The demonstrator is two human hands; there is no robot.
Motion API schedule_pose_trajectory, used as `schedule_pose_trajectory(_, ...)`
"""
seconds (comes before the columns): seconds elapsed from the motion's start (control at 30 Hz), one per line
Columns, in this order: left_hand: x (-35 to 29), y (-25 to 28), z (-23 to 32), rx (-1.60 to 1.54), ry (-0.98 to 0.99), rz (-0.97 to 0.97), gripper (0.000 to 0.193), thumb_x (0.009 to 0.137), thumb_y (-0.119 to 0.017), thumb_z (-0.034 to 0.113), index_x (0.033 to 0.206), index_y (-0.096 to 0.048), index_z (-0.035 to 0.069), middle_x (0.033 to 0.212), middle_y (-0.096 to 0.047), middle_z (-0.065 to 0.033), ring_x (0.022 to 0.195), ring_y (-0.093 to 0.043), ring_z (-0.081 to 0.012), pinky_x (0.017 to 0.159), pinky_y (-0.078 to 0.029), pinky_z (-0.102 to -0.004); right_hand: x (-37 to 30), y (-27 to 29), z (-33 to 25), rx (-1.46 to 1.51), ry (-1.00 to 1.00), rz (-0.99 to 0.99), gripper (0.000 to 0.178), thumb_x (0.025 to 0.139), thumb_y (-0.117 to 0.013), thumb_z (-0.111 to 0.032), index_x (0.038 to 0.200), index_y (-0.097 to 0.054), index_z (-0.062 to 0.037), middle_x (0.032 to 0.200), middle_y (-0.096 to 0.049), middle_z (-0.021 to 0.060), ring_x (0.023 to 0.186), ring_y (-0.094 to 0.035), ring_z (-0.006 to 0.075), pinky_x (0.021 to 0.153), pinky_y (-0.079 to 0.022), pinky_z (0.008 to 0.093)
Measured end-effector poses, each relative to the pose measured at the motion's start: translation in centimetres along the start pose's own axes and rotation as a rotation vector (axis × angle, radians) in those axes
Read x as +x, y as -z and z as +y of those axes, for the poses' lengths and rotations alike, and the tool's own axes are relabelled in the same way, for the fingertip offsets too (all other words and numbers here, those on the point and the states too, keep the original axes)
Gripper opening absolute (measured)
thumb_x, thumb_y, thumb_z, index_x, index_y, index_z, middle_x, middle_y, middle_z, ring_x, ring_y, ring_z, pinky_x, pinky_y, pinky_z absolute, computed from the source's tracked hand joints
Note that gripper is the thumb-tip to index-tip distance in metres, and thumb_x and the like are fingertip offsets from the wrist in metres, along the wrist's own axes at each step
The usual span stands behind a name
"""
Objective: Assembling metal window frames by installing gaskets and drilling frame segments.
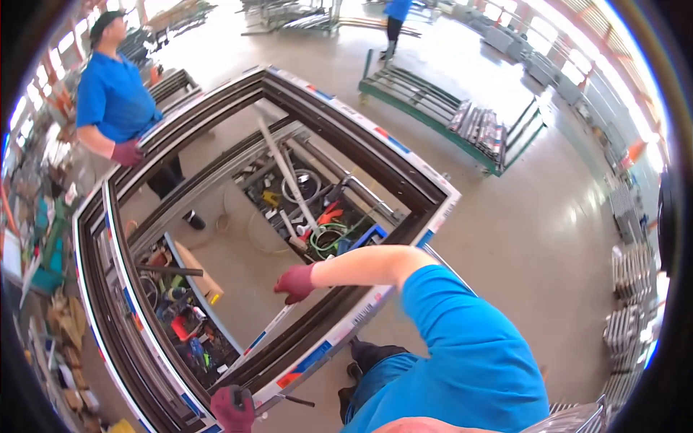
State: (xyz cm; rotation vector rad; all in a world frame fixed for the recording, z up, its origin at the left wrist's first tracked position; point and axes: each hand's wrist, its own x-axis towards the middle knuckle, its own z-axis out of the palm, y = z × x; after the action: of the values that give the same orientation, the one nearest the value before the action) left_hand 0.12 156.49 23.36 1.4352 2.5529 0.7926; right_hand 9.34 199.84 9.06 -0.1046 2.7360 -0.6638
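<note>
A large rectangular window frame of dark brown profile with white taped outer edges [404, 155] lies flat under both hands, its near rail running between them. The right hand [294, 282], in a dark red glove, hovers over the frame's opening with fingers curled loosely, and I cannot tell whether it grips the thin white strip [268, 333] just below it. The left hand [232, 408], gloved alike, is closed around a small dark tool [292, 399] at the frame's near corner.
</note>
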Motion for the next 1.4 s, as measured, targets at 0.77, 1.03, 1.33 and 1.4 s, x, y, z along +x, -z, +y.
schedule_pose_trajectory(0.77,9.8,-18.3,18.2,0.089,-0.317,-0.030,0.058,0.095,-0.073,0.038,0.136,-0.063,-0.003,0.133,-0.067,-0.0282,0.124,-0.064,-0.0449,0.108,-0.050,-0.0491,-71.2,-39.9,-31.3,0.983,-1.469,0.570,0.054,0.096,-0.070,-0.046,0.132,-0.072,-0.0054,0.126,-0.075,0.0196,0.114,-0.073,0.0367,0.100,-0.057,0.0444)
schedule_pose_trajectory(1.03,16.5,-31.6,43.2,0.481,-0.095,-0.209,0.098,0.078,-0.082,0.061,0.153,-0.047,0.010,0.147,-0.059,-0.0187,0.136,-0.058,-0.0355,0.111,-0.048,-0.0492,-84.9,-54.8,-36.4,1.005,-1.654,0.746,0.047,0.093,-0.072,-0.043,0.118,-0.077,-0.0030,0.112,-0.078,0.0221,0.106,-0.075,0.0361,0.094,-0.058,0.0446)
schedule_pose_trajectory(1.33,17.1,-34.5,44.9,0.623,0.071,-0.033,0.098,0.067,-0.096,0.046,0.145,-0.051,0.010,0.139,-0.063,-0.0147,0.129,-0.061,-0.0334,0.109,-0.047,-0.0494,-96.5,-57.0,-35.9,1.253,-1.842,0.611,0.049,0.093,-0.073,-0.043,0.118,-0.078,-0.0005,0.117,-0.078,0.0212,0.113,-0.073,0.0374,0.100,-0.057,0.0438)
schedule_pose_trajectory(1.4,17.4,-35.3,43.7,0.624,0.053,-0.004,0.097,0.066,-0.096,0.046,0.144,-0.052,0.009,0.138,-0.063,-0.0146,0.129,-0.061,-0.0337,0.109,-0.047,-0.0492,-98.3,-56.7,-32.7,1.269,-1.790,0.477,0.053,0.094,-0.072,-0.046,0.123,-0.076,-0.0017,0.122,-0.077,0.0206,0.118,-0.071,0.0369,0.103,-0.055,0.0438)
